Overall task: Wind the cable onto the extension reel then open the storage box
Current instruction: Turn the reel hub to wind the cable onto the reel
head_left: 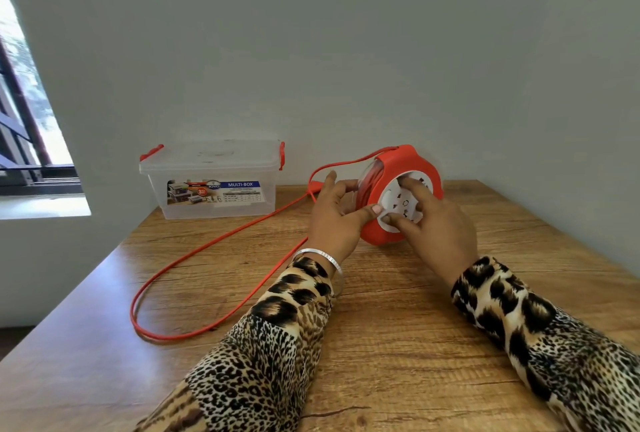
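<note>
A red extension reel [427, 163] with a white socket face stands on edge at the back of the wooden table [398, 345]. My left hand [334, 215] grips its left rim, thumb on the white face. My right hand [431, 220] has its fingers pressed on the white socket disc. The red cable [194, 253] leaves the reel's top, runs left and lies in a long loop across the table, partly under my left arm. A clear storage box [214, 182] with red latches and a closed lid sits at the back left.
The table stands in a corner, with a white wall behind and to the right. A window [24, 126] is on the left. The table's left edge runs diagonally toward me.
</note>
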Demonstrator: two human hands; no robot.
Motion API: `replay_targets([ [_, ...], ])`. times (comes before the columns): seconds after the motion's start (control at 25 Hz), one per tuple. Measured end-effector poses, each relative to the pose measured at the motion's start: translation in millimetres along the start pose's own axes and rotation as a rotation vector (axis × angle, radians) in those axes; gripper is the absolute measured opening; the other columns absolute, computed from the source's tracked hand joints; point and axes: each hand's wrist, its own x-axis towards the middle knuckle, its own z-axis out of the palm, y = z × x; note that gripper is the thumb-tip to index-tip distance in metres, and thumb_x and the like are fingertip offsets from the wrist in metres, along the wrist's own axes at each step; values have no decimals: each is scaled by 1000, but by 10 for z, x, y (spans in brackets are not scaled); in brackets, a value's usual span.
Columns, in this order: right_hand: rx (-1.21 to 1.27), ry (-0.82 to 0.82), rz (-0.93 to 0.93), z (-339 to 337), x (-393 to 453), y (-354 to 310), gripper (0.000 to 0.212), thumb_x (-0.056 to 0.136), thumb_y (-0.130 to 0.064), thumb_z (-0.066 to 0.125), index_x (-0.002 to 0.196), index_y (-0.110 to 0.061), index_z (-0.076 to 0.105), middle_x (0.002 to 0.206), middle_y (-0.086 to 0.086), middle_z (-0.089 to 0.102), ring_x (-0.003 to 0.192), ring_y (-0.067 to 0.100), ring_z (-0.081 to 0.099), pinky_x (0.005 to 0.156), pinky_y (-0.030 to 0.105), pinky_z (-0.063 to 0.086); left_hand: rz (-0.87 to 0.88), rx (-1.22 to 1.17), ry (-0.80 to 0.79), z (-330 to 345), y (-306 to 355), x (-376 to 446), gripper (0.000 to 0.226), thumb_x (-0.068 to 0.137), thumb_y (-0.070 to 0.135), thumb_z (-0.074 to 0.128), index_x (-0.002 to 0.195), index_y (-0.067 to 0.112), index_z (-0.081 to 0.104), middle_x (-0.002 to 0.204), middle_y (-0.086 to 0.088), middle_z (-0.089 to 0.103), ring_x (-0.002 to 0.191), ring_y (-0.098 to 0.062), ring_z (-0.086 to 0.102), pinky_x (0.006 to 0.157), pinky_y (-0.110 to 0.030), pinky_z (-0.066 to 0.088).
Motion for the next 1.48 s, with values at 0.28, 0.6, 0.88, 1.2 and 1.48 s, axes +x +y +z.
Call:
replay_targets([
  [0.28,1094,-244,751,-70,81,-103,44,84,-57,58,113,-24,57,96,5,68,59,7,50,50,21,33,-101,-107,-5,222,-106,-117,39,63,20,80,91,36,58,106,-5,71,92,-25,71,77,-49,59],
  [0.6,1170,-354,766,-78,100,-4,30,93,-35,56,113,-14,58,85,3,75,49,5,50,50,23,32,-139,-155,25,229,-69,-93,36,77,18,77,108,24,59,101,-3,70,89,-23,68,75,-36,58],
  [0.88,194,-37,-65,-167,45,107,20,85,-24,64,105,-22,58,102,-2,60,88,14,57,69,25,43,-235,-336,-41,-149,29,56,38,89,9,64,126,12,58,99,4,67,84,-8,67,61,-22,57],
  [1.2,-287,-219,-534,-18,56,-16,75,74,-13,75,137,-41,44,144,21,39,121,40,48,94,53,45,-208,-253,-168,-372,109,100,35,91,11,60,126,10,60,102,-3,70,71,-3,70,55,-16,53],
  [1.48,-438,-26,-508,-75,36,-12,62,79,-28,70,135,-38,46,124,21,59,103,37,60,83,45,45,-134,-180,-161,-275,170,89,45,87,15,67,130,15,56,116,-5,67,84,-8,70,64,-20,59],
])
